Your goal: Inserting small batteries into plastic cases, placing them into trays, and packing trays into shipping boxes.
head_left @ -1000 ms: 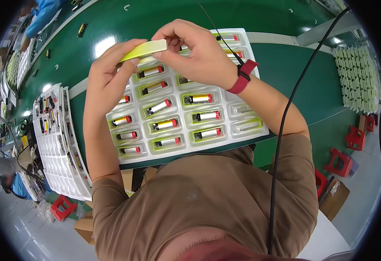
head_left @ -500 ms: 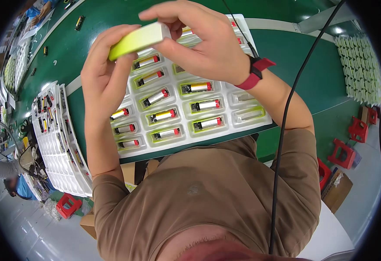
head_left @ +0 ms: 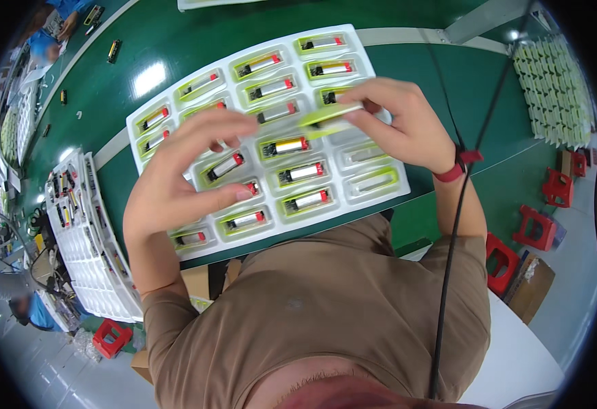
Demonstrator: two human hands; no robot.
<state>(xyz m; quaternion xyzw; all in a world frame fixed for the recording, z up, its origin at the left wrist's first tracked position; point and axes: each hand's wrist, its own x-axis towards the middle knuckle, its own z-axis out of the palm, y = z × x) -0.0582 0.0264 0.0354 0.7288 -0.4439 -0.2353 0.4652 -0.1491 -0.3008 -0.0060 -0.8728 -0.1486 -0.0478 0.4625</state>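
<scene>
As a person in a brown T-shirt [head_left: 325, 279] works at a green bench [head_left: 472, 88], the right hand [head_left: 404, 126] grips a yellow-green case [head_left: 329, 117] by its right end, pinched between thumb and fingers. The case, blurred and slightly tilted, is held above the right part of a white compartment tray [head_left: 342, 206]. A red band [head_left: 452, 174] circles the right wrist, and a black cable [head_left: 448, 266] hangs down past it.

The left hand [head_left: 182, 170], its fingers curved and its thumb spread well apart from them, hangs over the tray's left part with nothing visible in its grasp; whether the thumb touches anything below cannot be told. Silver and yellow cylinders with red ends [head_left: 303, 173] lie in many of the compartments, while a clear-looking piece [head_left: 373, 183] occupies the near right corner.

Farther left, a stack of white trays [head_left: 80, 262] bears scattered small parts near its far end. To the right, rows of pale green pieces [head_left: 556, 102] cover the bench's edge, with red stools [head_left: 535, 228] beyond. At far left shows a co-worker's blue sleeve [head_left: 42, 44].
</scene>
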